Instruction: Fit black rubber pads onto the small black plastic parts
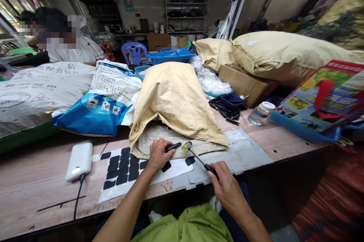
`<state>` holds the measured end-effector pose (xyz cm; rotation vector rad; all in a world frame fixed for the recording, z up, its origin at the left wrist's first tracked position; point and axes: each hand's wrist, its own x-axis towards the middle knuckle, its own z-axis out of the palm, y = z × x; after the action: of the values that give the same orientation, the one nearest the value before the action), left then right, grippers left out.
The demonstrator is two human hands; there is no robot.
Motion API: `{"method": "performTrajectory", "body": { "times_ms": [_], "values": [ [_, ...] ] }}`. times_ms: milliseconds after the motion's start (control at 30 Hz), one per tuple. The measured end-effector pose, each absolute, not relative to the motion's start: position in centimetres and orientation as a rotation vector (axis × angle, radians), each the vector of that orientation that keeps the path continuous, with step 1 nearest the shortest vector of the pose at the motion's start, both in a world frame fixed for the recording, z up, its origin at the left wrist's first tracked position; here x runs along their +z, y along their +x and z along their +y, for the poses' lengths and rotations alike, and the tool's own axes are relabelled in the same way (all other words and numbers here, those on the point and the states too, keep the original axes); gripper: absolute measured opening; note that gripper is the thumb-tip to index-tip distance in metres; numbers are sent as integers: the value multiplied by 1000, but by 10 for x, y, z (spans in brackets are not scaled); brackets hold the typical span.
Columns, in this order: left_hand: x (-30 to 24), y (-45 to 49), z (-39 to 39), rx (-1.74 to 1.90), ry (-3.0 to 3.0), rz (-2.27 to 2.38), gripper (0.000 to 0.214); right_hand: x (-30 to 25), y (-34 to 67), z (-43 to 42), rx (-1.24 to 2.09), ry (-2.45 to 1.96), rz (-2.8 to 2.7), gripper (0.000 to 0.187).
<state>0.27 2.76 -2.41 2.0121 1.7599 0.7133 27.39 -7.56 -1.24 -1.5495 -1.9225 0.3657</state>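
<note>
My left hand point(158, 153) is closed on a slim black pen-like piece point(174, 146), its tip pointing right. In my right hand point(224, 178) is a small hammer point(198, 155) with a metal shaft, a black grip and a see-through yellowish head. The hammer head is close to the tip of the black piece; whether they touch I cannot tell. Both hands are in front of the open mouth of a tan woven sack point(173, 90). Below my left hand lies a white sheet point(102, 195) bearing rows of black rounded squares.
A white power bank point(79, 160) with a cable lies at left. Printed feed sacks point(110, 86) stand behind it. Black pieces point(224, 109), a clear jar point(261, 113) and a blue tray point(307, 126) are at right. A grey board point(247, 149) lies on the table. Another person point(75, 50) sits far left.
</note>
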Motion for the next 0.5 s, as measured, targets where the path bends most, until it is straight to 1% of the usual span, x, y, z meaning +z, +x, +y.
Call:
{"method": "performTrajectory", "body": {
  "times_ms": [100,233,500],
  "values": [
    [-25,1,19,716,2032,1690,21,-9,266,-79,514,-1443,-1835,26],
    [-24,3,17,748,1988,1692,25,-8,248,-80,596,-1418,-1774,38],
    [-23,3,18,759,1964,1678,18,-9,233,-79,453,-1306,-1885,39]
  ]
}}
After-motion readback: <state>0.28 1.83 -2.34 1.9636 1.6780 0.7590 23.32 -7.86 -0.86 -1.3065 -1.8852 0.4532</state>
